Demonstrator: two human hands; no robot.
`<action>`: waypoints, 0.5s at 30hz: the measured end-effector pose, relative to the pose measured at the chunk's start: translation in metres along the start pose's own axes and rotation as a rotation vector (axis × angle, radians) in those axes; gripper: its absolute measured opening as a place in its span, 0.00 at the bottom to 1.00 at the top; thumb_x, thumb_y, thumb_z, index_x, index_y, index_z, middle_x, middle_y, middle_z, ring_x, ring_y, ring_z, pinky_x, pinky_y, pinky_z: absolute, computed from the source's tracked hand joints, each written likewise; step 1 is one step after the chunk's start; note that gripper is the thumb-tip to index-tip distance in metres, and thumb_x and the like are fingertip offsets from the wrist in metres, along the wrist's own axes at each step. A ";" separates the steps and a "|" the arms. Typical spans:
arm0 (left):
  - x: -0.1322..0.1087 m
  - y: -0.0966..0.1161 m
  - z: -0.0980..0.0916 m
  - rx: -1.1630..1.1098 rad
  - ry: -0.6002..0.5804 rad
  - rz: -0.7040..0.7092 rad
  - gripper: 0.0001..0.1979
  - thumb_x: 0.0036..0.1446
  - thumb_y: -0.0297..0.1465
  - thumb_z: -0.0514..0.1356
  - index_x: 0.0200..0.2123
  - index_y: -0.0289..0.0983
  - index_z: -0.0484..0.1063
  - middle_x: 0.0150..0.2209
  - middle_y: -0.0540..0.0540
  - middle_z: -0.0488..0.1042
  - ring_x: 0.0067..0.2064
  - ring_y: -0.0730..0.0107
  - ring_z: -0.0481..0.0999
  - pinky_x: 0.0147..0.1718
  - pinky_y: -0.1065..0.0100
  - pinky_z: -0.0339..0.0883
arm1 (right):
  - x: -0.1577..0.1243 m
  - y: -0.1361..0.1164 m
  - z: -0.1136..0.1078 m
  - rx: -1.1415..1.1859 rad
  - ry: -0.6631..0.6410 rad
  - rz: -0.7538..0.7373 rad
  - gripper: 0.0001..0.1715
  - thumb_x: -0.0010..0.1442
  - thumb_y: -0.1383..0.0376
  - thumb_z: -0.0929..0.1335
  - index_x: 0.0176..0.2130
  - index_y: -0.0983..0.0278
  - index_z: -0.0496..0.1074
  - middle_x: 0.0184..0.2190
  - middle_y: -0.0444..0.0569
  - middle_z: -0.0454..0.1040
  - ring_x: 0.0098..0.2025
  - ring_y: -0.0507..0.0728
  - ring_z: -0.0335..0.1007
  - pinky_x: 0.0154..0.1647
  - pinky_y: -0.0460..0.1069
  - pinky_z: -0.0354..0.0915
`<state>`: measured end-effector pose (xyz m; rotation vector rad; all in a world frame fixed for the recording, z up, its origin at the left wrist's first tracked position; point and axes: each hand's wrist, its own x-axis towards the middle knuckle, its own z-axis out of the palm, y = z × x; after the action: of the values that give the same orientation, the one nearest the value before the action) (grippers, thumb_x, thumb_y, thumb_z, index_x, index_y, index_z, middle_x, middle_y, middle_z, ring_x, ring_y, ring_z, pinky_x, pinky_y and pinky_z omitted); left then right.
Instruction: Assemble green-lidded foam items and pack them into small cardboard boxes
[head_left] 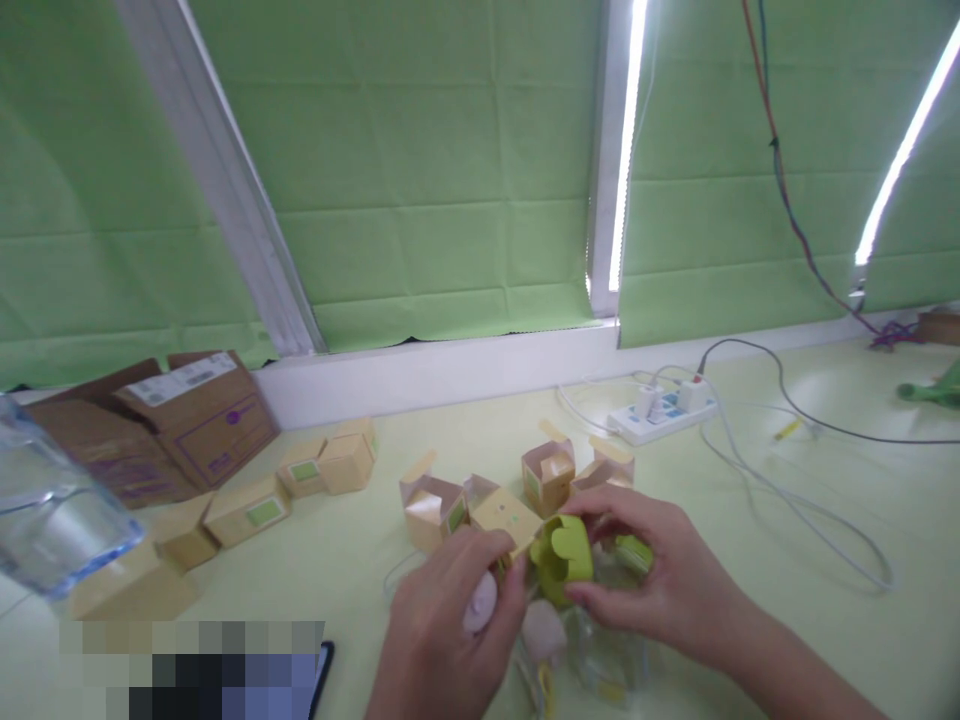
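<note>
The left hand [450, 610] pinches a small white round thing [481, 603] between thumb and fingers. It is blurry, so it may be part of something bigger. The right hand [667, 565] pinches a hollow yellow-green case [576, 550] with its open side showing. The case is up close to the left hand, above the counter [787, 620], in front of some open boxes [431, 515].

If the right hand squeezes too hard, the soft-looking case could bend and pop out. If the left hand's grip is too loose, the white thing could slip and fall. A white block [544, 632] and clear plastic bags [604, 650] lie just below, so a wrist could bump or drag them.

The big brown box [225, 420] has a purple round mark [234, 416] with purple writing, and a white label [180, 378] with dark marks. Some small tan boxes [232, 515] have green stickers [264, 513]. The words are too blurry to read, and no brand name shows clearly.
</note>
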<state>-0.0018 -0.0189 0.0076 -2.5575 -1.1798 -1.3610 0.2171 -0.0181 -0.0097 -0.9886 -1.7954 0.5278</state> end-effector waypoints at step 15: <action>-0.003 -0.010 0.002 0.006 0.052 -0.106 0.06 0.63 0.31 0.57 0.32 0.40 0.70 0.22 0.56 0.72 0.22 0.74 0.74 0.26 0.73 0.63 | 0.007 0.000 -0.016 0.128 0.103 0.176 0.12 0.65 0.54 0.68 0.38 0.60 0.68 0.34 0.45 0.73 0.35 0.56 0.72 0.36 0.49 0.71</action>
<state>-0.0074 -0.0130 0.0010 -2.4717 -1.3264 -1.4320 0.2303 -0.0135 0.0016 -1.0708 -1.5724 0.6793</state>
